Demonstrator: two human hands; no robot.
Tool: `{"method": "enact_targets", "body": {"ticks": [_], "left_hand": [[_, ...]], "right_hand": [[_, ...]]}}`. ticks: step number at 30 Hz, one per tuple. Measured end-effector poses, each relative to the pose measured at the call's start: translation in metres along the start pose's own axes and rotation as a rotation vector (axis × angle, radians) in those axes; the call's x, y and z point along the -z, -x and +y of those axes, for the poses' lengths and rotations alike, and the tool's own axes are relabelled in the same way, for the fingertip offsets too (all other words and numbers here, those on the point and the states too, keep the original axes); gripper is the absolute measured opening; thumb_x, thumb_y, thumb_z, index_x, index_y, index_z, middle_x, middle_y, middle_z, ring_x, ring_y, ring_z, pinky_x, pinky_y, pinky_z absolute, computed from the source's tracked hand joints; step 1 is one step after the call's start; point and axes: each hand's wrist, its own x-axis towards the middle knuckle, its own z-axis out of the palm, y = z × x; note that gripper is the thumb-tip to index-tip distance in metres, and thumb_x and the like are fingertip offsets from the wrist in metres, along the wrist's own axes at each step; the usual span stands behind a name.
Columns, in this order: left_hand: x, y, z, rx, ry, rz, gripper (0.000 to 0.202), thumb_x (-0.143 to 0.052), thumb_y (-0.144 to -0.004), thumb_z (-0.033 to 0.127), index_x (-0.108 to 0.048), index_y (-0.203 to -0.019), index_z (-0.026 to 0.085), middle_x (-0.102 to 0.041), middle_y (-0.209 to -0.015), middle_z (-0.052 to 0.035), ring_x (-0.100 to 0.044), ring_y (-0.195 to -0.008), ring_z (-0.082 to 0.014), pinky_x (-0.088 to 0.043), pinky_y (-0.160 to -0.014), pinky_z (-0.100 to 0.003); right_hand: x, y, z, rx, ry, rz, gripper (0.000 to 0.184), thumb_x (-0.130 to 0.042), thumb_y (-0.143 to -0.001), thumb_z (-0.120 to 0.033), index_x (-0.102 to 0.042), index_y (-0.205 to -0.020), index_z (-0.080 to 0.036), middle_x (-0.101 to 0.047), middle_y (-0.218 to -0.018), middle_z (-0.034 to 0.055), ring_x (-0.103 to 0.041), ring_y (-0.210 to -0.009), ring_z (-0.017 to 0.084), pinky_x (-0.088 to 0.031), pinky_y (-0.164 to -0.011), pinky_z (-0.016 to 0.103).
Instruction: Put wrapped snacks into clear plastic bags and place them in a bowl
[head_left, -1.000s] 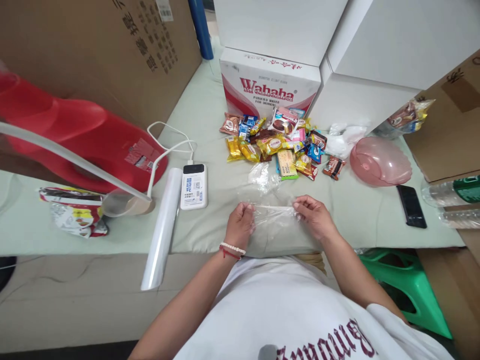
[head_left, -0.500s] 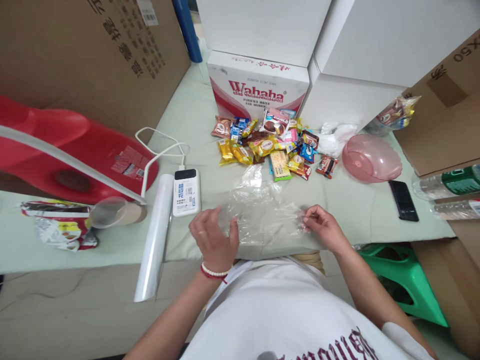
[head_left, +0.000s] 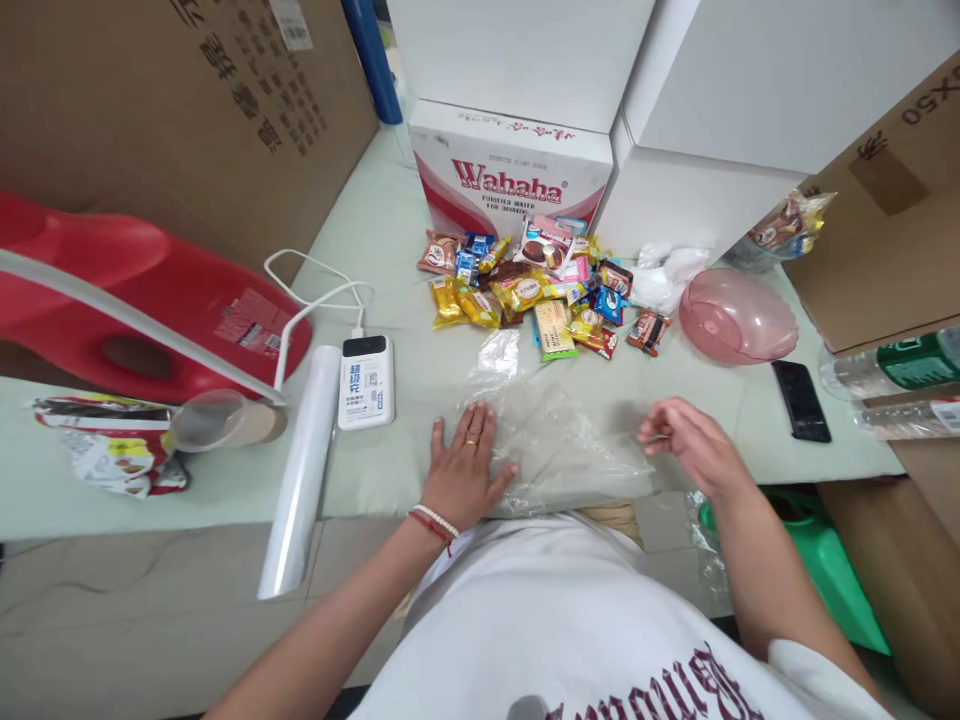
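The clear plastic (head_left: 574, 440) lies spread on the near side of the snacks (head_left: 525, 292); the left hand (head_left: 465, 465), palm down and gripping nothing, seems to pin it flat. Right and near of the snacks, the right hand (head_left: 691, 440) hangs half-curled beside the plastic; whether it pinches anything, I cannot tell.
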Motion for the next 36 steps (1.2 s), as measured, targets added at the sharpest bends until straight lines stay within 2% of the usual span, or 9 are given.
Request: {"method": "enact_targets", "body": {"ticks": [4,9,11,16,18,24,28,31,36], "left_hand": [[-0.001,0.005,0.004,-0.007,-0.030,-0.008,0.081,-0.047,-0.097,0.055,-0.031,-0.162,0.009,-0.027,-0.167,-0.0241,-0.031,-0.155,-0.0388,-0.002,-0.124,-0.069],[-0.003,0.013,0.002,-0.034,-0.032,0.001,0.079,-0.045,-0.099,0.056,-0.031,-0.162,0.010,-0.029,-0.166,-0.0236,-0.032,-0.155,-0.0377,0.001,-0.124,-0.069],[-0.002,0.011,-0.001,-0.004,-0.020,0.014,0.074,-0.040,-0.101,0.053,-0.033,-0.162,0.011,-0.031,-0.166,-0.0222,-0.034,-0.154,-0.0362,-0.002,-0.125,-0.068],[0.003,-0.002,-0.004,0.106,0.001,0.008,0.065,-0.034,-0.103,0.045,-0.038,-0.159,0.013,-0.034,-0.166,-0.0193,-0.036,-0.153,-0.0355,-0.012,-0.124,-0.070],[0.003,-0.006,-0.004,0.120,0.012,0.022,0.063,-0.036,-0.103,0.044,-0.040,-0.158,0.014,-0.035,-0.166,-0.0193,-0.037,-0.153,-0.0358,-0.015,-0.123,-0.070],[0.004,-0.004,-0.004,0.048,0.114,0.362,0.040,-0.049,-0.100,0.033,-0.065,-0.131,0.015,-0.063,-0.142,-0.0211,-0.051,-0.142,-0.0364,-0.034,-0.118,-0.062],[0.014,-0.032,0.011,-0.195,0.316,0.508,0.027,-0.049,-0.099,0.021,-0.069,-0.116,0.019,-0.073,-0.119,-0.0133,-0.062,-0.128,-0.0264,-0.050,-0.109,-0.046],[0.015,-0.076,0.030,-0.358,0.377,0.359,0.035,-0.043,-0.101,0.020,-0.066,-0.128,0.019,-0.069,-0.135,-0.0118,-0.054,-0.140,-0.0232,-0.045,-0.117,-0.044],[0.001,-0.120,0.034,-0.230,0.170,0.017,0.052,-0.046,-0.101,0.030,-0.050,-0.150,0.014,-0.046,-0.161,-0.0156,-0.039,-0.152,-0.0318,-0.029,-0.125,-0.057]], "right_hand": [[-0.043,-0.039,0.021,-0.282,0.067,-0.120,0.054,-0.074,-0.076,-0.071,-0.068,-0.094,-0.021,-0.071,-0.072,0.0042,-0.062,-0.052,0.017,-0.045,-0.043,0.025],[-0.079,-0.055,0.027,-0.150,0.083,-0.403,0.047,-0.088,-0.065,-0.054,-0.072,-0.094,-0.020,-0.070,-0.070,-0.0018,-0.055,-0.053,0.011,-0.038,-0.049,0.021],[-0.072,-0.063,0.017,-0.018,0.101,-0.306,0.040,-0.086,-0.066,-0.052,-0.072,-0.084,-0.018,-0.069,-0.070,-0.0013,-0.057,-0.060,0.012,-0.042,-0.056,0.022],[-0.021,-0.089,-0.018,0.401,0.087,0.413,0.040,-0.082,-0.073,-0.051,-0.069,-0.097,-0.022,-0.069,-0.090,-0.0003,-0.058,-0.070,0.012,-0.050,-0.067,0.025],[-0.002,-0.089,-0.021,0.442,-0.009,0.564,0.045,-0.077,-0.079,-0.059,-0.065,-0.106,-0.025,-0.068,-0.101,0.0011,-0.062,-0.077,0.012,-0.054,-0.070,0.026],[0.011,-0.052,0.015,0.067,-0.401,0.393,0.065,-0.061,-0.080,-0.083,-0.061,-0.116,-0.030,-0.070,-0.105,0.0053,-0.070,-0.096,0.021,-0.064,-0.082,0.039],[-0.009,-0.045,0.030,0.056,-0.462,0.194,0.063,-0.088,-0.071,-0.052,-0.058,-0.123,-0.034,-0.070,-0.119,0.0015,-0.069,-0.101,0.017,-0.060,-0.092,0.038],[-0.026,-0.055,0.029,0.056,-0.386,0.092,0.085,-0.095,-0.057,-0.028,-0.054,-0.131,-0.039,-0.068,-0.125,-0.0027,-0.065,-0.083,0.011,-0.057,-0.072,0.026],[-0.027,-0.050,0.010,-0.023,-0.021,0.051,0.067,-0.091,-0.060,-0.036,-0.063,-0.119,-0.021,-0.068,-0.077,-0.0033,-0.050,-0.059,0.009,-0.032,-0.049,0.018]]}}
